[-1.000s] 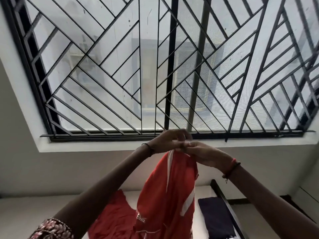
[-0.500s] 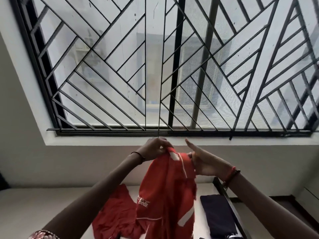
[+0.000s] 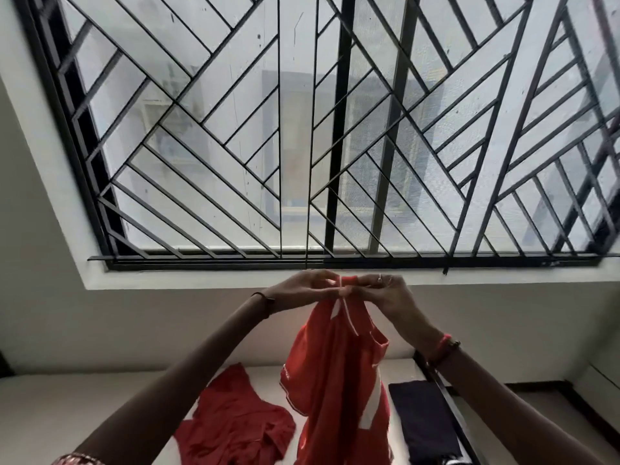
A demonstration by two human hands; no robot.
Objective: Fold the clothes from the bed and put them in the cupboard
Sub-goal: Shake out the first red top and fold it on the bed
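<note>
The folding step is in hand, at its very start. The person holds a red striped garment (image 3: 332, 380) up in the air in front of the barred window (image 3: 302, 129), so it hangs full length above the bed (image 3: 84, 401). The left hand (image 3: 302, 292) and the right hand (image 3: 391, 295) meet at its top edge. Both pinch the cloth with curled fingers, and their fingertips nearly touch. It looks like a sports shirt, though bunching hides the cut.

The next move, by this reading, calls for drawing the hands apart along the top edge to spread the cloth flat, then laying it on the bed or doubling it in the air. The loose, limp fabric will sag if either pinch slips.

Three pieces of clothing show:
- Two are red: the one held up and a crumpled red garment (image 3: 235, 424) lying on the bed.
- One is a dark folded cloth (image 3: 424, 424) at the bed's right side.

No cupboard is in view.
</note>
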